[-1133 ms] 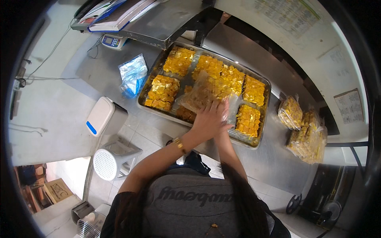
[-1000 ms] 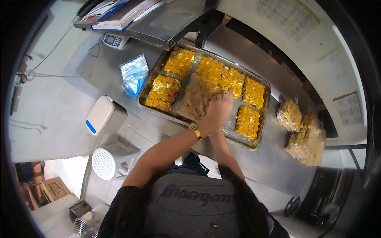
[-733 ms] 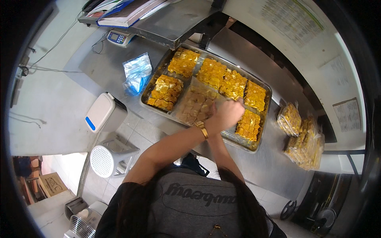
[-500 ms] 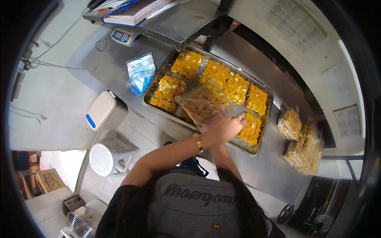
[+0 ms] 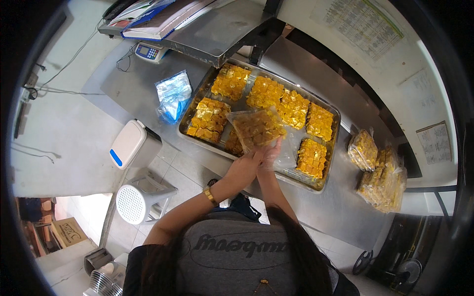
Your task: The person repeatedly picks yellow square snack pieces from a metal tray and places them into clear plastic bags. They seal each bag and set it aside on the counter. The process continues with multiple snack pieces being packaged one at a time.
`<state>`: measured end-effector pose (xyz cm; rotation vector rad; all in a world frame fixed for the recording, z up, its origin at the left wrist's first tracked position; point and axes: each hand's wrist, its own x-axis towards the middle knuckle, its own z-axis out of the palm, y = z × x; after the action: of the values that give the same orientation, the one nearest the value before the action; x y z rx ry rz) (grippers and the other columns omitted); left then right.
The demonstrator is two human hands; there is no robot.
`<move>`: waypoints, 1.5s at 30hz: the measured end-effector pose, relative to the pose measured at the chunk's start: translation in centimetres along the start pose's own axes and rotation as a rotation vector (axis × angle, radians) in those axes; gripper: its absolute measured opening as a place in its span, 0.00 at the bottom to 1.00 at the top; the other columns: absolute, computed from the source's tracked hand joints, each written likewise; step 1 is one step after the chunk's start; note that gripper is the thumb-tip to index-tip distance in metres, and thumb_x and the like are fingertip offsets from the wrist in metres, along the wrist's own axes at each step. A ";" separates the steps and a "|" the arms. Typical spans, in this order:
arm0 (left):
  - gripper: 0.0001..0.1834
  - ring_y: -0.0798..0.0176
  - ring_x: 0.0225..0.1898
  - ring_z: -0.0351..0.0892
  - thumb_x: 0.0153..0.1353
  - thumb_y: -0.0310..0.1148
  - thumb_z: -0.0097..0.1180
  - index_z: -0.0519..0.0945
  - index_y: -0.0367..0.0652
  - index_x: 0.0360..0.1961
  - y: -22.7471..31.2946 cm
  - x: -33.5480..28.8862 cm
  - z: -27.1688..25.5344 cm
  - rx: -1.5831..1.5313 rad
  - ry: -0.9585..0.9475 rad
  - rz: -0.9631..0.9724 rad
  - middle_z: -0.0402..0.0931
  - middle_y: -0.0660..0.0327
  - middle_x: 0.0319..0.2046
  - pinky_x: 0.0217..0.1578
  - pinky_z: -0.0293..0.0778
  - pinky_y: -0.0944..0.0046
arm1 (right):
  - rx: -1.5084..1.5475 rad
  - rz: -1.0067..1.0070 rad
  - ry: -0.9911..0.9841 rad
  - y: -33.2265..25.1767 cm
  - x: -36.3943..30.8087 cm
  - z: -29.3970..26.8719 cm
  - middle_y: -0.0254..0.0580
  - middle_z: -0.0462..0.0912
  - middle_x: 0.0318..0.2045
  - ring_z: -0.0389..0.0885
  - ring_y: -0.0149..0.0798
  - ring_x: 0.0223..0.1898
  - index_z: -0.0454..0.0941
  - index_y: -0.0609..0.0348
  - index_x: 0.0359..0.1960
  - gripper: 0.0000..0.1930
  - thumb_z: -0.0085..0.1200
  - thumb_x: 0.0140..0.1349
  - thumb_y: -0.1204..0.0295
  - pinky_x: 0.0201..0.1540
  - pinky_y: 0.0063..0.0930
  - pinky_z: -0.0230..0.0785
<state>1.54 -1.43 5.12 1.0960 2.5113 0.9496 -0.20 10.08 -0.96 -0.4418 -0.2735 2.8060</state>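
Note:
A clear plastic bag (image 5: 256, 128) with orange-yellow blocks inside is held above the near middle of a metal tray (image 5: 206, 144). My right hand (image 5: 270, 152) supports the filled bag at its near right side, fingers partly hidden by it. My left hand (image 5: 247, 165), beside the right one, is closed at the bag's near edge; its fingertips are hard to see. Loose plastic of the bag hangs to the right of my hands. Blocks of scored orange-yellow pieces lie in the tray, such as the slab (image 5: 312, 158) right of my hands and another slab (image 5: 209, 119) at the left.
Flat plastic bags (image 5: 174, 96) lie left of the tray on the steel table (image 5: 340, 197). Filled bags (image 5: 380, 185) are stacked at the right. Behind stand a scale (image 5: 150, 53) and a raised shelf (image 5: 212, 37) with binders. A lidded bin (image 5: 133, 145) and white stool (image 5: 132, 203) stand left.
My left hand has moved left, from beside the right-hand slab to the bag's near edge. The bag has turned and shifted slightly, showing its contents more clearly.

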 end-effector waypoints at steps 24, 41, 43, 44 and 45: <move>0.21 0.44 0.35 0.76 0.49 0.22 0.50 0.70 0.45 0.48 -2.2 -2.4 -1.9 -0.057 0.107 0.150 0.74 0.49 0.36 0.35 0.74 0.50 | 0.022 -0.111 0.004 1.4 1.7 -0.9 0.47 0.60 0.61 0.56 0.51 0.62 0.56 0.54 0.63 0.37 0.38 0.59 0.41 0.65 0.51 0.45; 0.10 0.59 0.21 0.70 0.50 0.17 0.52 0.67 0.39 0.31 -2.2 8.4 -10.9 -0.333 0.552 0.205 0.69 0.56 0.22 0.26 0.67 0.65 | -2.707 0.075 -0.048 -7.6 -7.4 14.2 0.59 0.77 0.38 0.76 0.53 0.44 0.77 0.59 0.43 0.16 0.57 0.50 0.71 0.47 0.44 0.69; 0.09 0.69 0.23 0.68 0.52 0.17 0.51 0.66 0.39 0.31 -1.8 8.1 -12.1 -0.394 0.480 0.190 0.66 0.62 0.21 0.26 0.67 0.68 | -2.570 -0.548 -0.169 -8.8 -7.8 13.2 0.54 0.78 0.35 0.76 0.51 0.41 0.78 0.58 0.36 0.11 0.57 0.49 0.73 0.43 0.42 0.70; 0.09 0.71 0.24 0.68 0.52 0.17 0.51 0.66 0.39 0.31 -1.6 7.9 -12.8 -0.405 0.448 0.191 0.65 0.63 0.21 0.27 0.67 0.68 | -2.462 -0.845 -0.231 -9.4 -7.8 12.9 0.51 0.78 0.33 0.77 0.50 0.39 0.78 0.58 0.33 0.08 0.57 0.49 0.74 0.41 0.41 0.71; 0.09 0.74 0.25 0.68 0.52 0.17 0.51 0.66 0.39 0.32 -1.9 7.6 -13.4 -0.411 0.420 0.183 0.64 0.64 0.21 0.27 0.68 0.69 | -2.404 -1.104 -0.255 -9.3 -8.1 14.0 0.48 0.78 0.32 0.77 0.49 0.38 0.77 0.59 0.31 0.07 0.57 0.49 0.74 0.40 0.39 0.71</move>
<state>-10.84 -3.13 14.32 1.0896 2.3645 1.8158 4.99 14.36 16.48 -0.0906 -2.5494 0.2842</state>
